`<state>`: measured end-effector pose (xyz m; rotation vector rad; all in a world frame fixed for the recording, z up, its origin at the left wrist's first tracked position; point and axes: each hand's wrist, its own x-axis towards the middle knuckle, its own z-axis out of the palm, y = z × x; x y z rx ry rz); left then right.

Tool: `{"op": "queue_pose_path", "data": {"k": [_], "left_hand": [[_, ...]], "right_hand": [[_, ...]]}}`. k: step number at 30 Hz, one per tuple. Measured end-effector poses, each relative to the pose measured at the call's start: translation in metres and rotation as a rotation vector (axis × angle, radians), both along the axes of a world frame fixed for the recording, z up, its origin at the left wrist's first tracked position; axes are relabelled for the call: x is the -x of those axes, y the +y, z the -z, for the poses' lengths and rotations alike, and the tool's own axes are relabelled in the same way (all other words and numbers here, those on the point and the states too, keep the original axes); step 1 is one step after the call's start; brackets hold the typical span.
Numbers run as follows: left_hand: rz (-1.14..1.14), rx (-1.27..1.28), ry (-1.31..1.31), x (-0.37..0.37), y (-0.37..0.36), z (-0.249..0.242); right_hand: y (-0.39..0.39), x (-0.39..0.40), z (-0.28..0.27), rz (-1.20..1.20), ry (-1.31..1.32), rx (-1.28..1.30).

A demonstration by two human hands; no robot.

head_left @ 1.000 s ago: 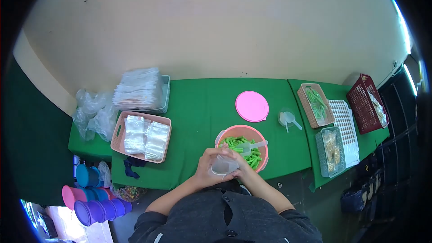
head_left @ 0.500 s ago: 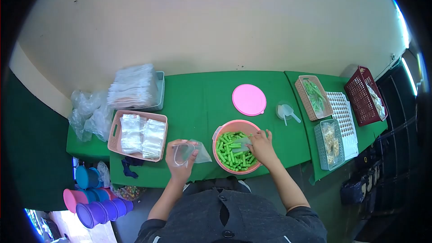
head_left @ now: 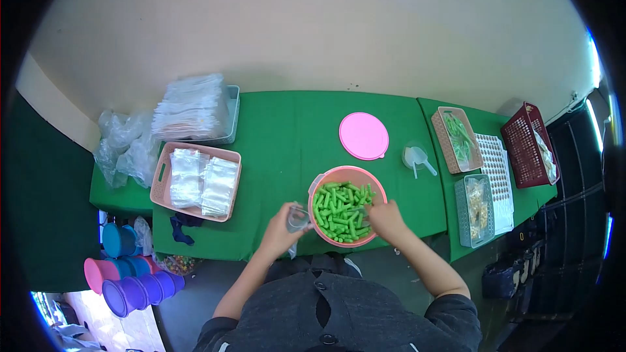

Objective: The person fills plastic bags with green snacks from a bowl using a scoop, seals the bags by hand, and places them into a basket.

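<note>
A pink tub (head_left: 381,190) full of short bright green sticks (head_left: 337,203) stands at the table's front edge. My left hand (head_left: 279,231) is closed on a clear plastic bag (head_left: 298,220), its round mouth open beside the tub's left rim. Over the right side of the tub, my right hand (head_left: 386,221) is closed on a see-through plastic scoop (head_left: 358,217) among the sticks. The fingers hide part of the scoop, so its full shape does not show.
A pink lid (head_left: 364,135) and a small clear container with a handled scoop (head_left: 417,156) lie behind the tub. Left is a basket of clear bags (head_left: 195,212). Right are a beige basket (head_left: 438,132), a grey-green basket (head_left: 464,212) and a maroon basket (head_left: 515,150).
My left hand has moved right with the bag, up to the tub's rim. My right hand has stayed at the tub's right side with the scoop, its fingers now more curled.
</note>
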<state>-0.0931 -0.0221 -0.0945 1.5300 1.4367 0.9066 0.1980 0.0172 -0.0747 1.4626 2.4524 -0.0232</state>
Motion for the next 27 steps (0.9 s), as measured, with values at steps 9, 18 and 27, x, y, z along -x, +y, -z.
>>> {"op": "queue_pose_path", "data": {"k": [9, 18, 27], "left_hand": [[0.035, 0.044, -0.056, -0.022, -0.007, 0.001], [-0.027, 0.056, -0.135, -0.005, 0.0, 0.003], [-0.012, 0.061, -0.132, 0.011, 0.01, 0.006]], "right_hand": [[-0.013, 0.006, 0.001, 0.104, 0.386, 0.085], [-0.014, 0.029, 0.003, 0.213, 0.663, 0.137], [0.003, 0.043, 0.007, 0.286, 0.925, 0.146]]}}
